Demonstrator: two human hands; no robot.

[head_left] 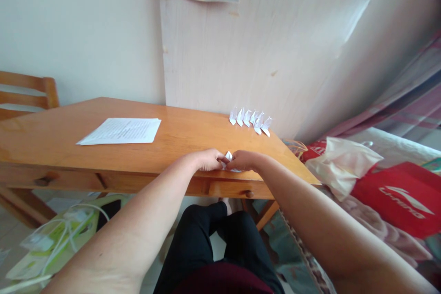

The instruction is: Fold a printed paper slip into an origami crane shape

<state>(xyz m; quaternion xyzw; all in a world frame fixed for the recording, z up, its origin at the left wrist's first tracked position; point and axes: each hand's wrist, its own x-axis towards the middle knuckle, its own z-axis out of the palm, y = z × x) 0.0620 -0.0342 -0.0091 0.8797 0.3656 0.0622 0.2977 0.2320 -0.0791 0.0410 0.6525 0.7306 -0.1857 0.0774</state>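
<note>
Near the front edge of the wooden table, a small piece of folded white paper lies between my two hands. My left hand grips its left side with the fingers bent inward. From the other side, my right hand has its fingers closed on the same paper, with the fingertips almost meeting those of the left. A pointed tip of the paper sticks up between them, and its lower part is partly covered by my fingers. Several folded white paper pieces stand grouped at the back right of the table.
A stack of printed sheets lies on the table's left half. A wooden chair stands at the far left. Right of the table are a red bag and a cream bag. Cables lie below left.
</note>
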